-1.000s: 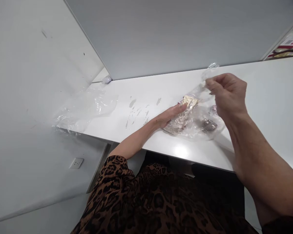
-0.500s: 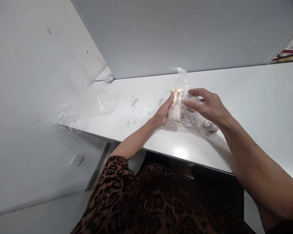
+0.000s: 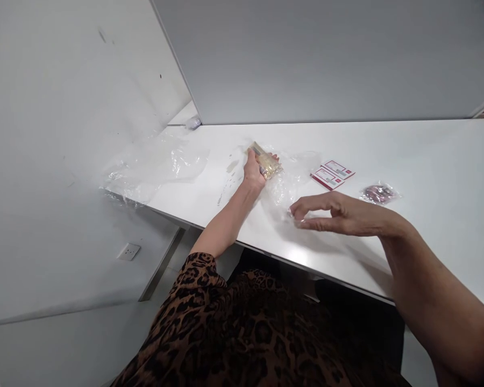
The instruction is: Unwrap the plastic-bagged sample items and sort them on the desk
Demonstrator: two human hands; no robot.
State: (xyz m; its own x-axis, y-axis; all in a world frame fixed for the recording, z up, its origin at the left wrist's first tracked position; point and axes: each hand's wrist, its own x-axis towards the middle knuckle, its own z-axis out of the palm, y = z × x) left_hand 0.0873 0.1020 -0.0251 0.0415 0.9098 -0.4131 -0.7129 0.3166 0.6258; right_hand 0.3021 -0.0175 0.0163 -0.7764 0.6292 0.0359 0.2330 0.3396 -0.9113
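Note:
My left hand [image 3: 255, 169] is closed around a small clear packet [image 3: 269, 164] with pale yellowish contents, tilted above the white counter [image 3: 435, 177]. Thumb and fingers of my right hand [image 3: 331, 212] pinch the edge of a crumpled clear plastic bag [image 3: 284, 193], which spreads out between my hands. Just beyond the right hand lie red-and-white printed cards [image 3: 333, 174], flat on the counter. To their right is a small clear packet with dark reddish contents [image 3: 379, 192].
Another loose sheet of clear plastic [image 3: 161, 164] covers the counter's left end and hangs over its front edge. A grey panel [image 3: 314, 59] rises behind the counter. On the left are a white wall [image 3: 64, 134] and a socket [image 3: 129, 251].
My left hand has moved left with the pale packet, now apart from most of the plastic. My right hand has come lower and pinches the bag. The cards and reddish packet now lie uncovered.

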